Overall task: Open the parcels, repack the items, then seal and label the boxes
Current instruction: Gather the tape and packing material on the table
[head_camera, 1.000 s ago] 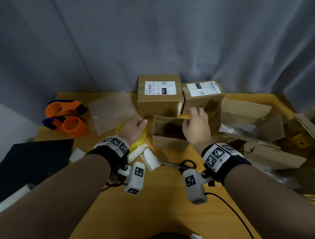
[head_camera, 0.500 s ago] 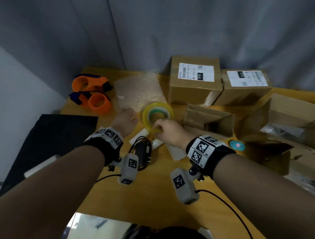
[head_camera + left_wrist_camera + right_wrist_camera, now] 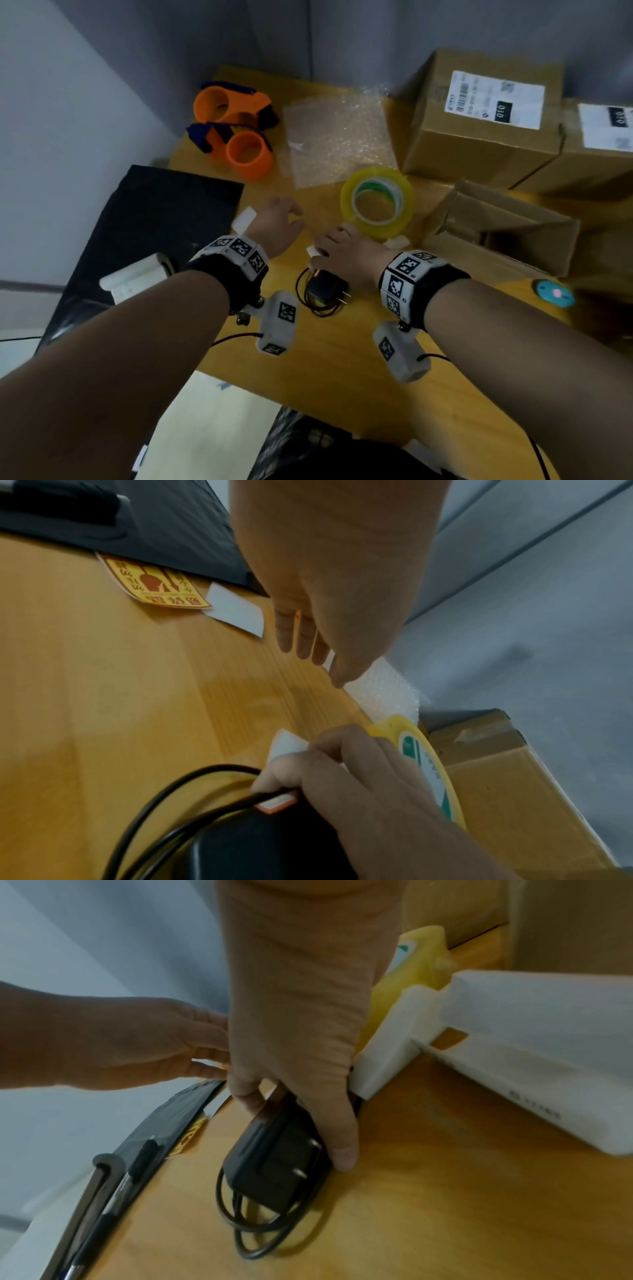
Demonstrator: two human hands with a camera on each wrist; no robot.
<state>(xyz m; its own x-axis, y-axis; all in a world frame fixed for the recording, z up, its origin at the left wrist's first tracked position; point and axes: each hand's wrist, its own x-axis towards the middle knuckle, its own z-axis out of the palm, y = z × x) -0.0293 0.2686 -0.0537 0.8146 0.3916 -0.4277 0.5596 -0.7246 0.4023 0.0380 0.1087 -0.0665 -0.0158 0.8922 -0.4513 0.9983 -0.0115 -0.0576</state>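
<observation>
Right hand (image 3: 294, 1047) pinching charger (image 3: 274, 1153) to repack in open box (image 3: 496, 233) at 2 o'clock; left hand (image 3: 274, 222) loose, empty.

Partly hidden and cropped items

The black adapter (image 3: 323, 286) is half covered by the right hand (image 3: 346, 255); the second labelled box (image 3: 596, 150) is cropped at right.

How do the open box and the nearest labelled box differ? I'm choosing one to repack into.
The open box has its flaps up and bears no visible label; the labelled box is closed, with a white shipping label on top. The open box stands nearer the tape roll. Both are brown cardboard.
</observation>
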